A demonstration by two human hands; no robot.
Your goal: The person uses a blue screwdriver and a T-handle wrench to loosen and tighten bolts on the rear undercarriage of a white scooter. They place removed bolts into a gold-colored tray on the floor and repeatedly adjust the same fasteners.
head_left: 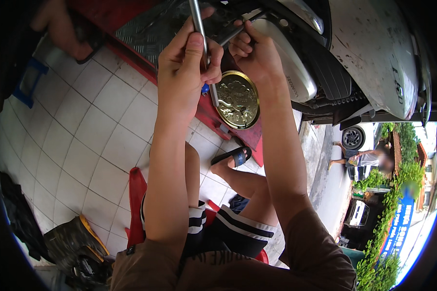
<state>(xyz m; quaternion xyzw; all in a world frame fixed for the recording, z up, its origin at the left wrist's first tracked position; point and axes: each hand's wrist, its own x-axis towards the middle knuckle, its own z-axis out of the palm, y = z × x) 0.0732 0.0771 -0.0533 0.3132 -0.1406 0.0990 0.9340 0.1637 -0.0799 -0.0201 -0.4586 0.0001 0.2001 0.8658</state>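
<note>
My left hand [192, 56] is closed around a long silver metal rod [198, 20], which slants down past my fingers. Its lower end reaches over a round gold tin [239, 97] with a shiny, patterned surface. To the right, my right hand [257, 51] has its fingers curled on a shorter grey bar [230, 35] that runs across toward my left hand. Whether the bar joins the rod is hidden behind my fingers. A small blue piece [205, 88] shows beside my left wrist. Just beyond my right hand is a scooter [294, 65] with silver panels.
The scooter stands by a red platform [141, 62] with a metal tread plate. A person's bare foot and leg [65, 31] are at the far left, near a blue stool [31, 82]. A dark boot [75, 237] lies on white tiles. People and vehicles are outside at right.
</note>
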